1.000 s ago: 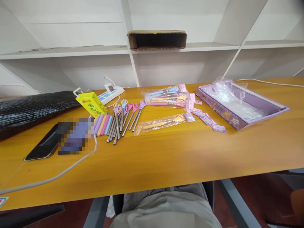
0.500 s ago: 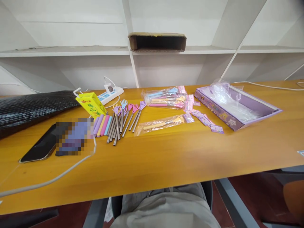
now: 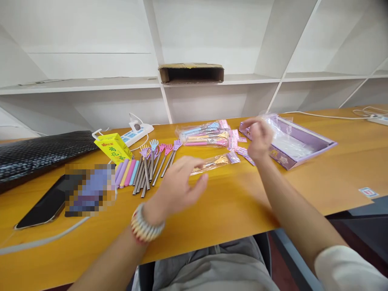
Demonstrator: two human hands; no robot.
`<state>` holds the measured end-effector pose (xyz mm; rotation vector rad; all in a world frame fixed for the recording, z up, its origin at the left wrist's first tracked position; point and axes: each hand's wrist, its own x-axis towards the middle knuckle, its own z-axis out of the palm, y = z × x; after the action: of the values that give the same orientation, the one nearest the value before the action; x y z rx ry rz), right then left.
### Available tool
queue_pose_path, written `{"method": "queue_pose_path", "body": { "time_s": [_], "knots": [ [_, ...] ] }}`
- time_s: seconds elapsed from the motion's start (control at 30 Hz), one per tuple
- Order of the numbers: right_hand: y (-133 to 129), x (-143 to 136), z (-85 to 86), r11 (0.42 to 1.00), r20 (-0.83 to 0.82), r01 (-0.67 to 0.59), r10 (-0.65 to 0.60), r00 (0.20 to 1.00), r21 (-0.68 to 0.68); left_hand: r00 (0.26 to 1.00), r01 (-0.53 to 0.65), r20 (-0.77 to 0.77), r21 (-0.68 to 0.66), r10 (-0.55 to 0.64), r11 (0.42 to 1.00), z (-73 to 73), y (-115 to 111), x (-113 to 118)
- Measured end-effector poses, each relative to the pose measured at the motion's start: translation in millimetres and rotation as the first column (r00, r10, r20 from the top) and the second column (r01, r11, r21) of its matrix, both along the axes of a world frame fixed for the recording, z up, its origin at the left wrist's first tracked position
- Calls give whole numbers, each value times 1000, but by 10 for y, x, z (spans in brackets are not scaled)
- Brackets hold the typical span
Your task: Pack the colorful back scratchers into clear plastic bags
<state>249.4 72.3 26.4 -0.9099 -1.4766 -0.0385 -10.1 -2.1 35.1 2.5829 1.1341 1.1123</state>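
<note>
My left hand (image 3: 180,186), a beaded bracelet on its wrist, hovers over the near end of a bagged back scratcher (image 3: 220,160) with a yellow claw. Its thumb and fingers are apart and nothing shows in them. My right hand (image 3: 259,137), slightly blurred, is raised in front of the purple box (image 3: 285,161), fingers loosely extended. Clear plastic bags (image 3: 291,139) lie in that box. Left of centre are several loose metal rods with coloured claw heads (image 3: 154,144), beside coloured handles (image 3: 129,173). Behind lies a pile of bagged back scratchers (image 3: 206,135). Small purple cards (image 3: 245,154) are partly hidden by my right hand.
A yellow drink carton (image 3: 112,147) leans near a power strip (image 3: 136,135). A phone (image 3: 50,202) and a blurred-out item lie at left, with a white cable (image 3: 60,235) in front. A black textured bag (image 3: 45,155) is far left. A cardboard box (image 3: 191,74) sits on the shelf.
Both my hands have come into view over the table, the left near the single bagged back scratcher, the right near the purple box. The camera view has shifted slightly.
</note>
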Motion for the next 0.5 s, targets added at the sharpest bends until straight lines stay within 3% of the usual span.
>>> {"method": "queue_pose_path", "body": {
  "time_s": [0.13,0.27,0.37,0.5],
  "knots": [
    [83,-44,-348,981,186,70,-36,982,-181,956,-71,-285,-14,64,997,-226,365,-23],
    [174,51,-588,906,274,128,-14,962,-403,919,-106,-383,-19,91,994,-473,570,-153],
    [185,117,-622,857,351,188,-9,936,-479,898,-169,-416,-23,145,985,-489,586,-285],
    [131,38,-577,911,458,112,91,884,-397,866,-298,-444,-92,229,950,-408,593,-427]
  ]
}}
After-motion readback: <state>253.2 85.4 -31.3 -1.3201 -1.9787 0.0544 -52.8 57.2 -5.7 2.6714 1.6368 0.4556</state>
